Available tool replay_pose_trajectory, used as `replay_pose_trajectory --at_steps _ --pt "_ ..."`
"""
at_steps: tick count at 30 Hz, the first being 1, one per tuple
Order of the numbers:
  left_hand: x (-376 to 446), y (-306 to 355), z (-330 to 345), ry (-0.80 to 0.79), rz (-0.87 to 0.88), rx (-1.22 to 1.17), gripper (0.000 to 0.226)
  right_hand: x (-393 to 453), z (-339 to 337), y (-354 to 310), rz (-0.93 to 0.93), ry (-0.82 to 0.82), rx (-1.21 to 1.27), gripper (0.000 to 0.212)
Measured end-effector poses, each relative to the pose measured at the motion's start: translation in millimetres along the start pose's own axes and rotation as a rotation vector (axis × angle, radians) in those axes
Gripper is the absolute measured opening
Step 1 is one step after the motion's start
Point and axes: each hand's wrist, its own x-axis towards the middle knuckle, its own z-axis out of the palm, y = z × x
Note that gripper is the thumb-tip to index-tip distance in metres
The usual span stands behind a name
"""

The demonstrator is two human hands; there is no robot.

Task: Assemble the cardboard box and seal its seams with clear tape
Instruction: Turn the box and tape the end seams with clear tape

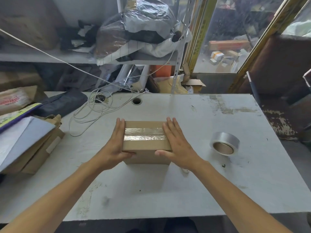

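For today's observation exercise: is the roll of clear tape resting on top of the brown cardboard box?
No, the roll of clear tape lies on the white table, to the right of the brown cardboard box.

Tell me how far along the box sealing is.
Done: the cardboard box is closed, with clear tape across its top seam. In hand: left hand and right hand press flat on its ends. The tape roll lies aside. Other seams are hidden, so possibly left.

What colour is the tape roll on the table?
The tape roll is clear with a silvery sheen and a brownish inner core; the head view shows it.
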Motion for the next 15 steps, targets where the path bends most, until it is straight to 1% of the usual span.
replay_pose_trajectory --at_steps 5,7,10,13,15 --pt "8 2 8 0.032 0.085 0.008 0.119 -1 -2 10 0.04 0.027 0.099 0.105" --pt "11 4 11 0.053 0.101 0.0 0.118 -3 -2 13 0.068 0.026 0.156 0.107" --pt "9 4 20 0.121 0.079 -0.043 0.113 -10 -1 13 0.162 0.031 0.308 0.11" --pt "2 11 30 0.209 0.056 -0.126 0.107 -14 1 12 0.213 0.063 0.368 0.108" --pt "-1 20 38 0.264 -0.007 -0.185 0.107 -16 2 12 0.241 0.101 0.408 0.107"
